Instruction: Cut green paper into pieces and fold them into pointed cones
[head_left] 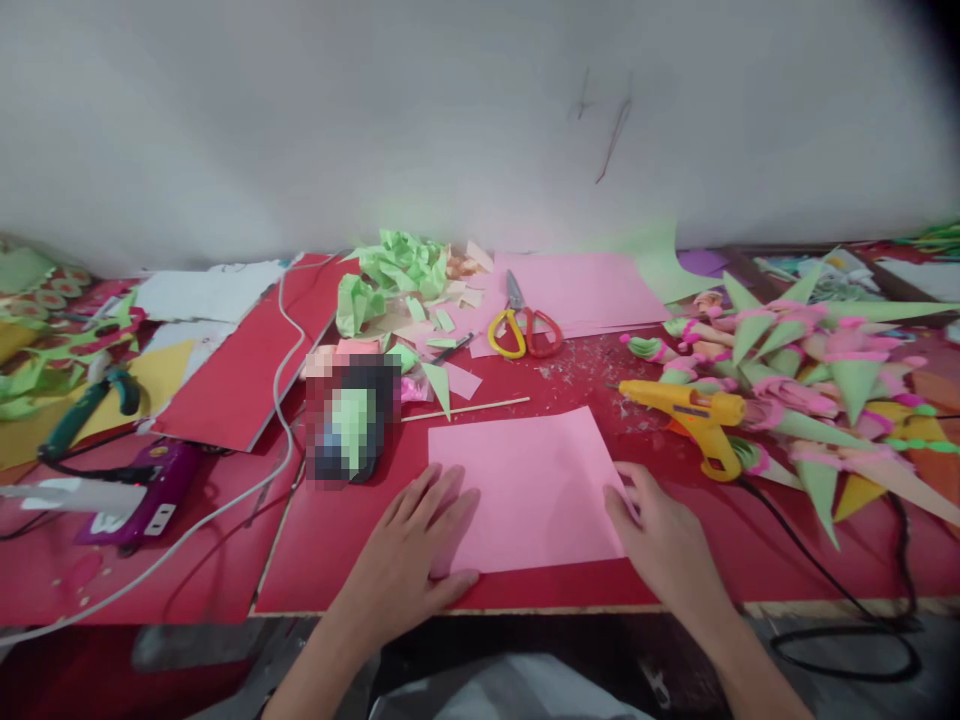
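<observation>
A pink sheet of paper (pixel 525 495) lies on the red table near its front edge. My left hand (pixel 409 545) rests on the sheet's left edge, fingers spread. At the sheet's right edge is my right hand (pixel 664 535), its fingers curled round the edge, holding the paper. Just behind the sheet lies a thin wooden stick (pixel 480 409). Scissors with one yellow and one red handle (pixel 525 325) lie further back, partly on more pink sheets (pixel 585 290).
A yellow glue gun (pixel 694 410) lies at right beside a pile of green and pink paper pieces (pixel 795 370). Crumpled green paper (pixel 397 270) is at the back. At left are a blurred-out dark object (pixel 375 410), white cable (pixel 279 380) and purple power strip (pixel 161 490).
</observation>
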